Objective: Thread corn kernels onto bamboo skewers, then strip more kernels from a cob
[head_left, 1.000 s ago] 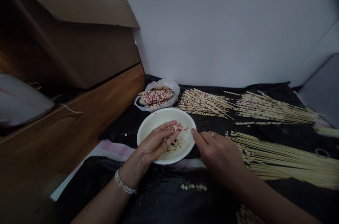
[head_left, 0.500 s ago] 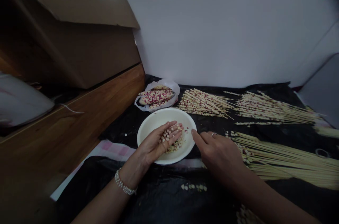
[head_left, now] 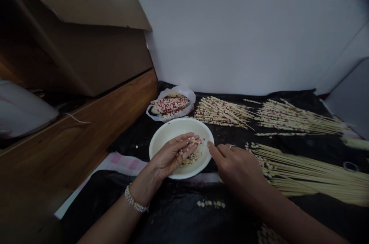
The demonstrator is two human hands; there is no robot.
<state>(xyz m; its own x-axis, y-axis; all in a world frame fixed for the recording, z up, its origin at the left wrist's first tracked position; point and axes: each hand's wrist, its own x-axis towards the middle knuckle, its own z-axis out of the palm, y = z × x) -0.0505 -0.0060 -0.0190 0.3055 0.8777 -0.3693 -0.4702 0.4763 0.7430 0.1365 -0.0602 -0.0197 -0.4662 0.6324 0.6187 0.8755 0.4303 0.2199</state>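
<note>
My left hand is cupped palm up over a white bowl, with pale corn kernels in it. Its thumb lies bent over the kernels toward the fingertips. At the bowl's right rim my right hand is closed in a pinch. A thin pale skewer appears to run from it to the left fingertips, mostly hidden by the fingers. More loose kernels lie in the bowl below the left hand.
Behind the bowl, a plastic bag holds speckled corn cobs. Kernel-threaded skewers lie in piles at the back right. Bare skewers fan out at right. A short row of kernels lies in front. A cardboard box stands left.
My left thumb has moved inward across the palm and now covers part of the kernels. My right hand has shifted very slightly left, and the bowl has stayed put.
</note>
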